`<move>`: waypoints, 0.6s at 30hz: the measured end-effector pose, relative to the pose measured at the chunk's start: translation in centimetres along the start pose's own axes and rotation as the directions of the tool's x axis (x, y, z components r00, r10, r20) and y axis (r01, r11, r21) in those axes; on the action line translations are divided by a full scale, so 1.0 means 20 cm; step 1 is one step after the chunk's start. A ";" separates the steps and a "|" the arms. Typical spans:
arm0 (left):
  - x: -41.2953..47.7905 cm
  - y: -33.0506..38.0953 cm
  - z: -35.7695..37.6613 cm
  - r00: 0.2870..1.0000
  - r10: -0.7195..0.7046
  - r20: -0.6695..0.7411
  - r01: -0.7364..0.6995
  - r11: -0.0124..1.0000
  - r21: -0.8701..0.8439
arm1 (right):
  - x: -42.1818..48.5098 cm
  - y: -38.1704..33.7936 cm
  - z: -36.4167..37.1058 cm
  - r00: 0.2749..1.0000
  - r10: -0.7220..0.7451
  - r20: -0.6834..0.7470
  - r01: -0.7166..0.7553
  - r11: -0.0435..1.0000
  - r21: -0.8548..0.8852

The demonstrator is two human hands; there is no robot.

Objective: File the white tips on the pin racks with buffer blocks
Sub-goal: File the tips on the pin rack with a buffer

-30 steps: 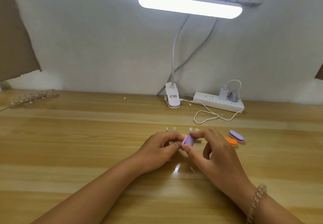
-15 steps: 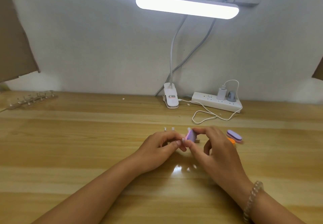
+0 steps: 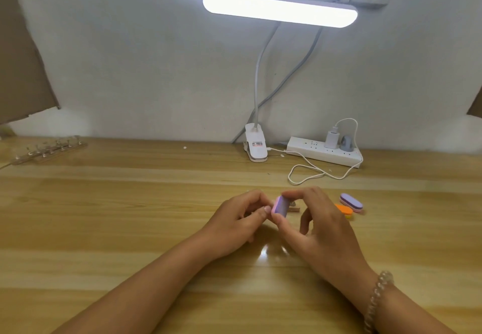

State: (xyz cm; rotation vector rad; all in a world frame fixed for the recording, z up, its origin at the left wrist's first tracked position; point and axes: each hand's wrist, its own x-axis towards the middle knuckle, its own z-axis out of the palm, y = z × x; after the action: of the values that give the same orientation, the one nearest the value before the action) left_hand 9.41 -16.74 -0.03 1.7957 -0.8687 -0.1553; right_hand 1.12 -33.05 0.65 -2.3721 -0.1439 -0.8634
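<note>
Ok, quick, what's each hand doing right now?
Left hand: fingers curled, what they hold is hidden.
Right hand: pinching the purple buffer block.

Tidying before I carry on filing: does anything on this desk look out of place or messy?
Nothing spilled or damaged. A few small white specks lie on the table near the lamp clip; the spare purple block and orange block sit crooked, close together.
</note>
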 end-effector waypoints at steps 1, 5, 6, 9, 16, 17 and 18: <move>0.00 0.01 0.00 1.000 -0.002 -0.014 0.002 1.000 -0.019 | 0.00 0.01 -0.01 0.999 0.034 -0.020 -0.034 0.999 0.007; 0.00 0.02 0.00 1.000 0.016 -0.015 -0.016 1.000 0.000 | 0.01 0.02 -0.04 0.994 0.033 -0.104 -0.024 0.996 0.090; 0.00 0.02 0.00 1.000 0.018 -0.010 -0.018 1.000 0.018 | 0.00 0.01 -0.03 0.997 -0.006 -0.081 0.013 0.997 0.079; 0.00 0.01 0.00 1.000 0.012 -0.015 -0.011 0.999 0.052 | -0.01 -0.02 -0.01 0.997 -0.061 0.036 0.059 0.997 0.053; -0.01 0.01 0.00 1.000 0.018 0.004 -0.018 0.998 0.060 | 0.00 0.01 -0.03 0.998 0.037 -0.056 -0.030 0.992 0.126; -0.01 0.01 0.01 0.999 0.028 0.020 -0.030 0.996 0.088 | 0.00 0.01 -0.02 0.999 0.024 -0.029 -0.020 0.993 0.116; 0.00 0.01 0.01 0.999 0.032 0.032 -0.035 0.993 0.109 | 0.00 0.01 -0.02 1.000 0.014 0.001 -0.014 0.995 0.102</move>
State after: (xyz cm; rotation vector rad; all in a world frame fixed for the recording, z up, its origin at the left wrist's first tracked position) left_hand 9.20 -16.82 0.00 1.8832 -0.9440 -0.1149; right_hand 0.98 -33.34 0.79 -2.2754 -0.1671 -0.8293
